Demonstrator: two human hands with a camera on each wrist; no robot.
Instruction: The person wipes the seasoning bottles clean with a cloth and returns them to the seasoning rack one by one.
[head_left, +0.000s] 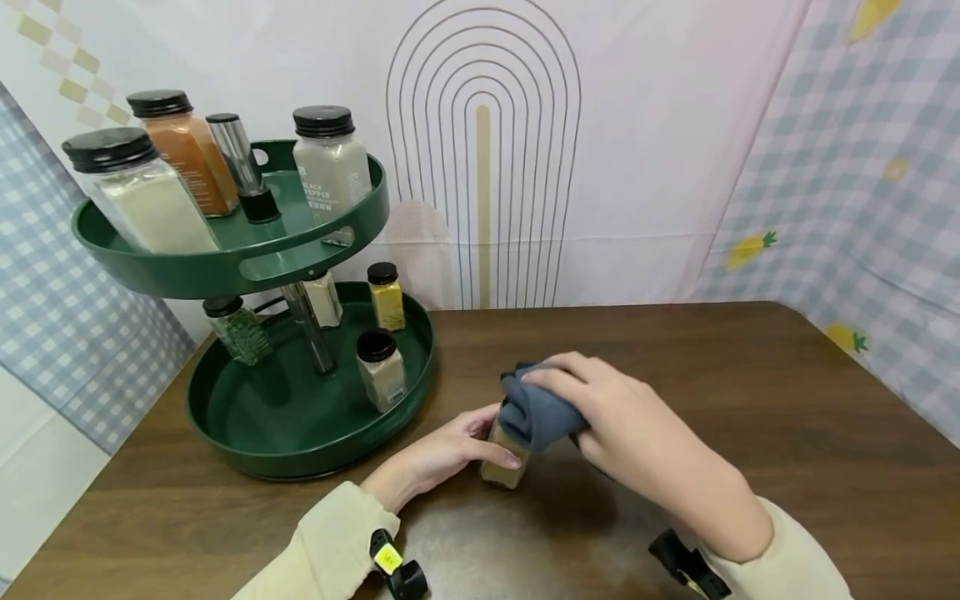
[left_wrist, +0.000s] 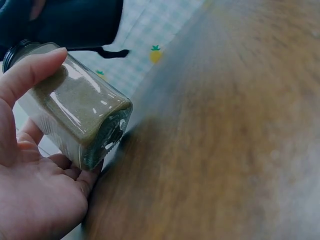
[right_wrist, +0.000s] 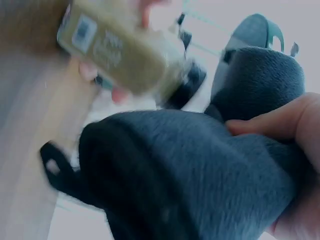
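Note:
My left hand [head_left: 457, 450] grips a small square glass spice jar [left_wrist: 80, 100] of tan-brown powder, thumb on one side and fingers on the other. The jar is tilted just over the table, and its black lid [right_wrist: 186, 85] shows in the right wrist view. My right hand [head_left: 600, 400] holds a bunched grey-blue cloth [head_left: 536, 408], which covers the jar's top in the head view. A dark loop [right_wrist: 60, 167] hangs from the cloth's edge.
A two-tier green turntable rack [head_left: 300, 467] stands at the left. Large black-lidded jars [head_left: 330, 167] and a silver cylinder [head_left: 242, 162] sit on its upper tier. Small spice jars [head_left: 382, 375] stand on the lower one. A patterned cloth backdrop [head_left: 637, 167] hangs behind the wooden table [head_left: 750, 375].

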